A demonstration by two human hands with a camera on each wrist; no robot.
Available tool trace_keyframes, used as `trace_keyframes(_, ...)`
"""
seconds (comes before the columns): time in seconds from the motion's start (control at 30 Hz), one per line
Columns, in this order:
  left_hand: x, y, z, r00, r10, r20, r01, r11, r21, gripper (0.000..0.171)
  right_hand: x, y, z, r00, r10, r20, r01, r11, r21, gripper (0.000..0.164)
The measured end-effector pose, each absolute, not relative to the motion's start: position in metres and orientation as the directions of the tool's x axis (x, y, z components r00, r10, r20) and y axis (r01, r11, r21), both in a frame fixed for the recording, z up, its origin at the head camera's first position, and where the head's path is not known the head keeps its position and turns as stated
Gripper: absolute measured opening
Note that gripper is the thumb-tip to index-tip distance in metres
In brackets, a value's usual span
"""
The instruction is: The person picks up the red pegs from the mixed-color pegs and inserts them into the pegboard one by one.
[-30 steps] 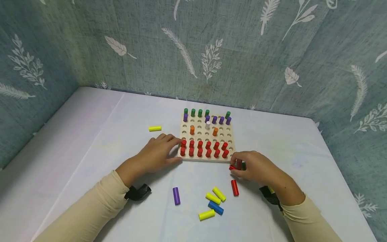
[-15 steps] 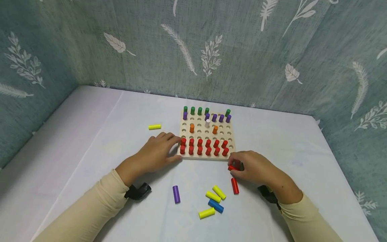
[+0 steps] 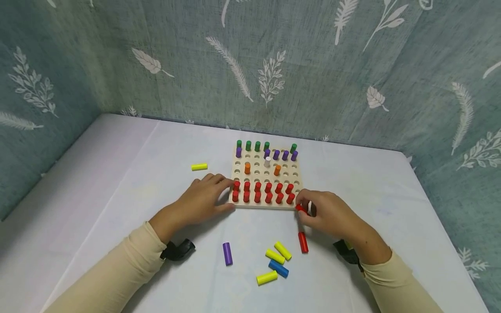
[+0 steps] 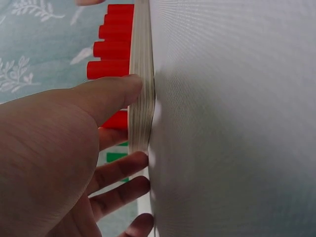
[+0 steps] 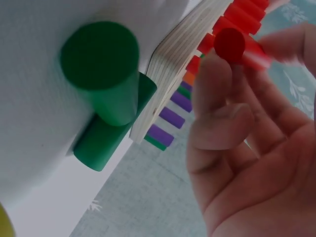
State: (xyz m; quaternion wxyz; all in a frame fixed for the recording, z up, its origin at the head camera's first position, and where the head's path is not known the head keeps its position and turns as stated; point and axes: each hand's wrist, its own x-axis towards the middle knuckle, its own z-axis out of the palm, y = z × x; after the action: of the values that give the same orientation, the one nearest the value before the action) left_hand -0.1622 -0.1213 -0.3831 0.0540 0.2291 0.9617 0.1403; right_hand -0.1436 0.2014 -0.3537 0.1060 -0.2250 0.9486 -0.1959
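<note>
A wooden pegboard (image 3: 263, 207) stands mid-table with two front rows of red pegs (image 3: 257, 198). Farther back are orange pegs (image 3: 247, 168), a white peg (image 3: 267, 162), purple pegs (image 3: 276, 154) and green pegs (image 3: 257, 146). At the board's front right corner, my right hand (image 3: 330, 213) pinches a loose red peg (image 5: 230, 45) between thumb and fingers. My left hand (image 3: 205, 198) rests against the opposite front corner, thumb on the front edge (image 4: 140, 118), other fingers extended along the left side.
Two loose green pegs (image 5: 111, 138) lie by the right hand, mostly hidden in the head view. Nearer lie a red peg (image 3: 303, 242), yellow pegs (image 3: 267, 278), a blue peg (image 3: 278, 268) and a purple peg (image 3: 228, 254). Another yellow peg (image 3: 199, 166) lies left of the board.
My right hand has moved slightly up towards the board's front right corner with the red peg, which now tilts differently. The left hand stays at its corner.
</note>
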Motion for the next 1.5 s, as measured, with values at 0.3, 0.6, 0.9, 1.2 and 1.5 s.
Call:
trace_keyframes(0.3, -0.1625, -0.121, -0.3842, -0.887, 0.46, -0.021, 0.436, 0.853, 0.289, 0.066, -0.1423, 0.2019, -0.3514, -0.905, -0.426, 0.024, -0.398, 0.823, -0.405, 0.023)
trace_keyframes(0.6, -0.1617, -0.12, -0.3848, -0.891, 0.453, -0.035, 0.424, 0.858, 0.29, 0.067, -0.1419, 0.2023, -0.3538, -0.92, -0.358, 0.158, -0.392, 0.835, -0.385, 0.021)
trace_keyframes(0.9, -0.1608, -0.1194, -0.3846, -0.889, 0.454, -0.051, 0.423, 0.86, 0.286, 0.067, -0.1418, 0.2015, -0.3568, -0.937, -0.307, 0.167, -0.349, 0.852, -0.39, 0.024)
trace_keyframes(1.2, -0.1607, -0.1197, -0.386, -0.89, 0.454, -0.049, 0.422, 0.859, 0.29, 0.067, -0.1427, 0.2002, -0.3599, -0.947, -0.287, 0.142, -0.32, 0.869, -0.378, 0.026)
trace_keyframes(1.5, -0.1609, -0.1195, -0.3851, -0.894, 0.448, -0.026, 0.422, 0.859, 0.29, 0.066, -0.1439, 0.1994, -0.3594, -0.949, -0.287, 0.129, -0.314, 0.874, -0.372, 0.025)
